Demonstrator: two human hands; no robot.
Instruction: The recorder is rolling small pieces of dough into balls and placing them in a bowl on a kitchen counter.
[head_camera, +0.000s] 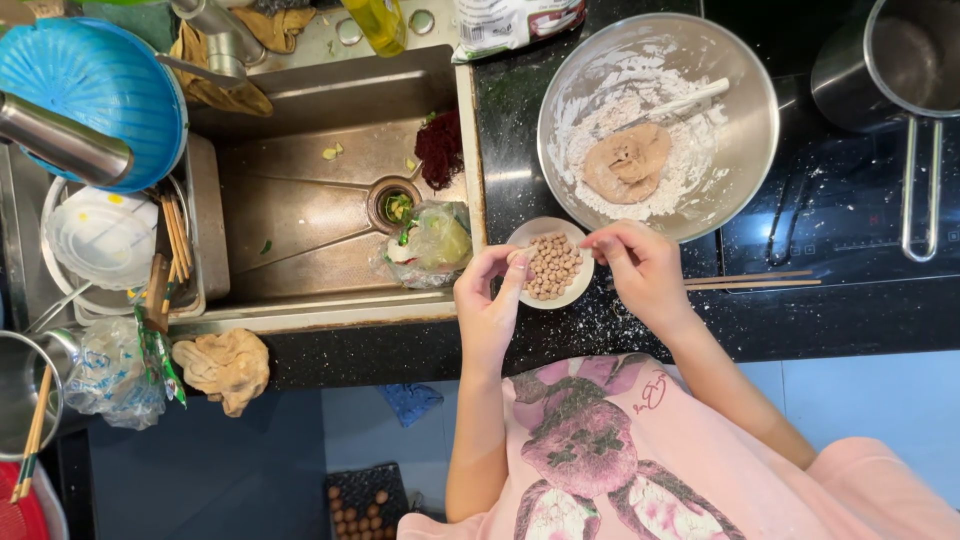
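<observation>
A small white bowl (580, 287) of several tiny tan dough balls sits on the black counter beside the sink. My left hand (487, 300) is at the bowl's left rim, fingers pinched on a small dough ball. My right hand (640, 268) hovers at the bowl's right rim, fingertips pinched together over the balls. Just behind it stands a large steel mixing bowl (750, 140) with white flour, a brown dough lump (627, 161) and a white spoon (690, 98).
A steel sink (300, 220) with scraps and a plastic bag lies to the left. A blue colander (90, 85) and dish rack are at far left. Chopsticks (750, 280) lie right of my hand; a steel pot (900, 60) sits on the black cooktop.
</observation>
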